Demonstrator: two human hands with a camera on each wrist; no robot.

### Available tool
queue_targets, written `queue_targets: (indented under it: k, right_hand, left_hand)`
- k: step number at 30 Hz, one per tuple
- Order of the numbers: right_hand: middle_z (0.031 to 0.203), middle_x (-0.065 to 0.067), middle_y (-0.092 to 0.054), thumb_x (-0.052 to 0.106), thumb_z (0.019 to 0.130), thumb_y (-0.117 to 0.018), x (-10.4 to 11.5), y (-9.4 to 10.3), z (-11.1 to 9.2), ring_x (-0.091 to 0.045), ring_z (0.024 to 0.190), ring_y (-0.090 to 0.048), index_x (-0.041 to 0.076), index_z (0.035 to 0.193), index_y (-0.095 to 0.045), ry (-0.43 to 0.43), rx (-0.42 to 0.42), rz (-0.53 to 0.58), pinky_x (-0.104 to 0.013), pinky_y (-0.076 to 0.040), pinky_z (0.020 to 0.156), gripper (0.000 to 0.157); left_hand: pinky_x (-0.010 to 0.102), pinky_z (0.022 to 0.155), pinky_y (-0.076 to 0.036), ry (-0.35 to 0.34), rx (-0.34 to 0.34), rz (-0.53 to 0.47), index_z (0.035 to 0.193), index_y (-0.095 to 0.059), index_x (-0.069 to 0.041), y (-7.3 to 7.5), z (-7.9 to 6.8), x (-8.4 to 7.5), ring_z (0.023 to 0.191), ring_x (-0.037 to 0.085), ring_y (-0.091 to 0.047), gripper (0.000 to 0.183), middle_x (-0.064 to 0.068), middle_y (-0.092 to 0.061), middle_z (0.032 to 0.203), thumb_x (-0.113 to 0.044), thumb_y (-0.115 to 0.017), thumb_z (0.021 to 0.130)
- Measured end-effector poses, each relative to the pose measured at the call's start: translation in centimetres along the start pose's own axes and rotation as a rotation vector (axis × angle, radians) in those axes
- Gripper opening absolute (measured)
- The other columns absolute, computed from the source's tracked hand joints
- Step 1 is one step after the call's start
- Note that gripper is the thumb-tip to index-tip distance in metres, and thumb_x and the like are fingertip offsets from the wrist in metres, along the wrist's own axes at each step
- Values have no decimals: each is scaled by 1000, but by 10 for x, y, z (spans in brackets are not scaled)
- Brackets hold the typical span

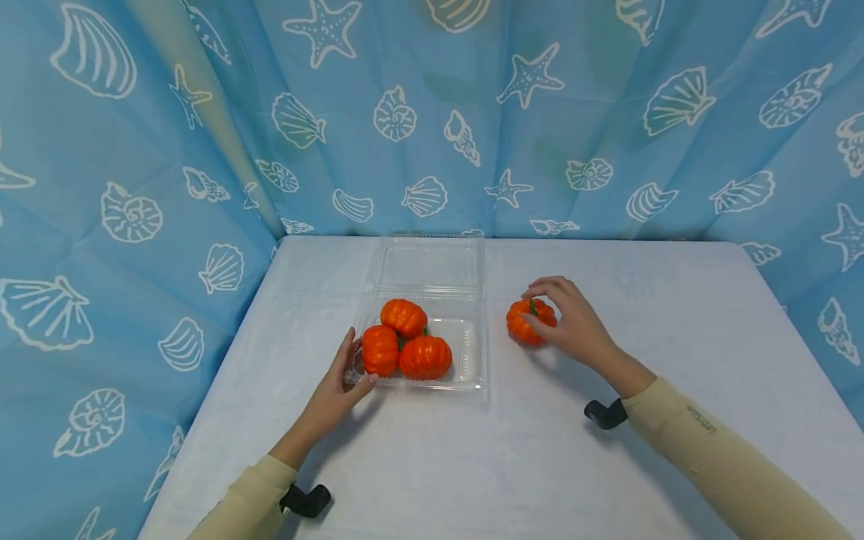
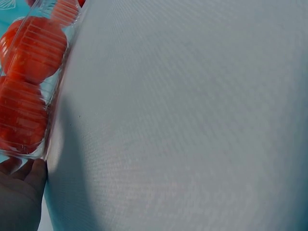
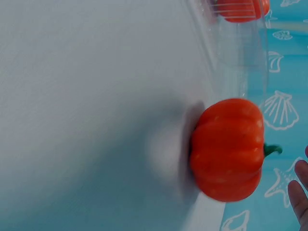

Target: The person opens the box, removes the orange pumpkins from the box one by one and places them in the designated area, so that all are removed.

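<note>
A clear plastic clamshell container (image 1: 466, 352) lies with its lid (image 1: 428, 262) folded back. Inside are three orange toy pumpkins: one at the back (image 1: 403, 318), one at the left (image 1: 380, 350) and one at the front (image 1: 426, 358). My left hand (image 1: 334, 386) holds the container's front left corner, thumb at the front edge and fingers along the left side. A fourth pumpkin (image 3: 228, 150), green-stemmed, sits on the table right of the container. Around and above it, my right hand (image 1: 574, 319) spreads its thumb and fingers; in the right wrist view the visible fingertips (image 3: 298, 195) are apart from it.
A white cloth covers the table (image 1: 513, 465). Behind it and along the left hangs a blue curtain (image 1: 432, 127) with white shells and starfish. Black wrist-camera mounts stick out at the left sleeve (image 1: 253, 491) and the right sleeve (image 1: 715, 450).
</note>
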State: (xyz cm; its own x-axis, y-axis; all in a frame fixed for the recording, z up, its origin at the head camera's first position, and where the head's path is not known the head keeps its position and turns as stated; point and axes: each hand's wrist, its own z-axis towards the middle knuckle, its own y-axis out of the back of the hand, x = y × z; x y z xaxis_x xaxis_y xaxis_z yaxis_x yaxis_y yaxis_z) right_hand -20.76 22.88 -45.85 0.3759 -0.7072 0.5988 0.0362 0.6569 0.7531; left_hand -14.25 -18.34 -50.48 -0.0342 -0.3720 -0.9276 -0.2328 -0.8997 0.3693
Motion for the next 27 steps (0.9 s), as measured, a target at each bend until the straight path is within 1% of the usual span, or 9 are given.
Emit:
queue_targets:
  k: [4, 9, 13, 16, 19, 22, 27]
  right_hand:
    - [131, -12, -57, 15, 89, -77, 10, -2, 5, -32, 123, -52, 9, 120, -65, -14, 43, 28, -55, -50, 102, 34]
    - [124, -9, -61, 19, 92, -75, 19, -4, 10, -28, 109, -60, 8, 124, -65, -1, 94, 68, -49, -55, 95, 35]
    - [119, -7, -65, 22, 93, -74, 28, -7, 13, -23, 101, -63, 8, 126, -64, -20, 139, 111, -44, -58, 89, 37]
    - [120, -7, -66, 22, 94, -74, 34, -9, 16, -21, 99, -64, 9, 126, -65, -38, 179, 151, -41, -58, 88, 36]
    - [121, -11, -66, 21, 94, -73, 40, -11, 19, -22, 99, -65, 10, 127, -65, -31, 210, 190, -42, -58, 88, 36]
    - [121, -14, -66, 20, 94, -73, 44, -14, 23, -23, 100, -66, 9, 127, -65, -22, 226, 218, -44, -58, 90, 36]
    - [121, -14, -67, 22, 94, -73, 48, -22, 29, -22, 102, -66, 10, 127, -66, -24, 246, 242, -44, -57, 92, 36]
  left_hand:
    - [56, 111, -39, -4, -1, 6, 165, -9, -20, 0, 0, -1, 151, 37, -28, 91, 17, -25, 166, -27, -70, 98]
    - [56, 111, -40, 5, -9, 21, 166, -8, -20, 0, 0, -1, 151, 36, -29, 93, 17, -25, 166, -29, -70, 97]
    - [56, 109, -42, 14, -14, 30, 166, -7, -20, -1, 1, 0, 150, 36, -30, 95, 16, -27, 166, -31, -71, 96]
    - [56, 109, -42, 21, -13, 29, 166, -7, -21, 0, 1, 1, 150, 35, -30, 95, 15, -27, 166, -32, -72, 96]
    - [56, 110, -42, 31, -11, 32, 166, -7, -22, 0, 1, 1, 150, 34, -31, 95, 14, -27, 166, -32, -72, 96]
    - [56, 110, -42, 35, -9, 34, 166, -7, -22, 0, 1, 0, 150, 34, -31, 95, 14, -27, 166, -32, -71, 96]
    - [56, 110, -41, 29, -9, 34, 166, -8, -21, -1, 1, -1, 149, 36, -32, 94, 15, -27, 166, -31, -71, 97]
